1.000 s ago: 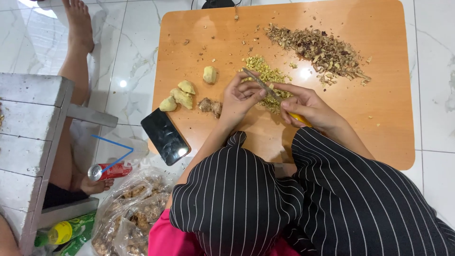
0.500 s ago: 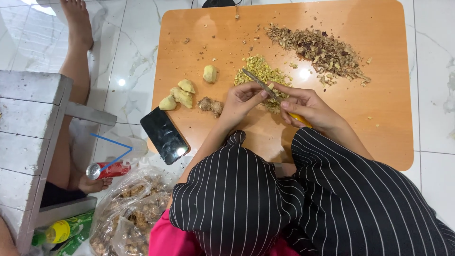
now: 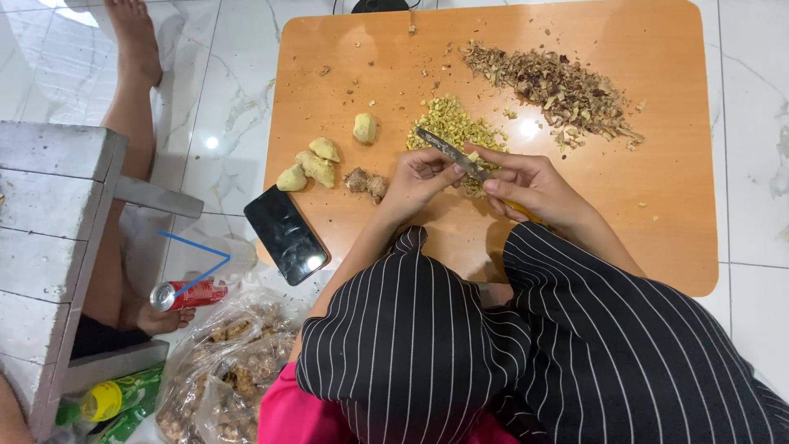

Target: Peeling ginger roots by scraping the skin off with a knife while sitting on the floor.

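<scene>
Knife (image 3: 448, 153) in the right hand (image 3: 534, 187), over the orange table (image 3: 657, 205).
The right hand is curled tight round its handle. The left hand (image 3: 419, 177) pinches a small piece against the blade, beside the yellow chopped pile (image 3: 448, 119).

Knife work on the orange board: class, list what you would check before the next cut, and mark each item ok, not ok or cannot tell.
1. Knife gripped by the right hand: ok.
2. Left hand fingers away from the edge: cannot tell, they sit right at the blade.
3. Piece being cut is steady: cannot tell, hidden by fingers.
4. Chopped yellow pile kept apart from the brown peel pile: ok.
5. Peeled ginger pieces within reach on the board: ok.
6. Phone away from the work: not ok, it overlaps the board's corner.
</scene>
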